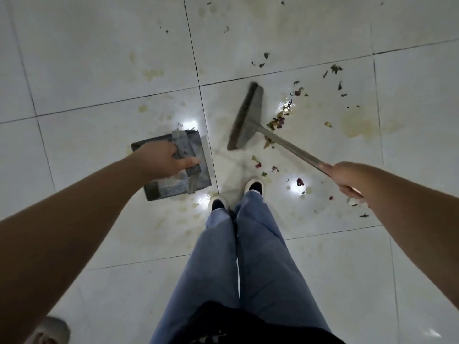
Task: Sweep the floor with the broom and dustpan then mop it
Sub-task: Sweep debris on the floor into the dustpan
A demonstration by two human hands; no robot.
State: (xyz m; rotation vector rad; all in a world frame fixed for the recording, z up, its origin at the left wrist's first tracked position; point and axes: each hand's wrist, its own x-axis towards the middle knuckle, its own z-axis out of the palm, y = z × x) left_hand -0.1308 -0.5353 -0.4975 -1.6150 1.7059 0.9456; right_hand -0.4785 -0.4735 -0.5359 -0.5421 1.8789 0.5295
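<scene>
My left hand (161, 158) grips the handle of a grey dustpan (173, 182), which sits low over the white tiled floor (99, 70) to the left of my feet. My right hand (347, 178) grips the grey handle of a broom (244, 120). The broom head is blurred and lies ahead of my feet, left of a trail of scattered debris (279, 120), dark leaf bits and petals. More scraps (265, 166) lie between the broom head and my right shoe. The dustpan's open edge faces the broom.
Yellowish stains (357, 124) mark the tiles on the right and around my feet. My shoes (254, 186) stand just behind the broom. Loose bits (335, 69) spread toward the far right. Part of another shoe (53, 330) shows at the bottom left corner.
</scene>
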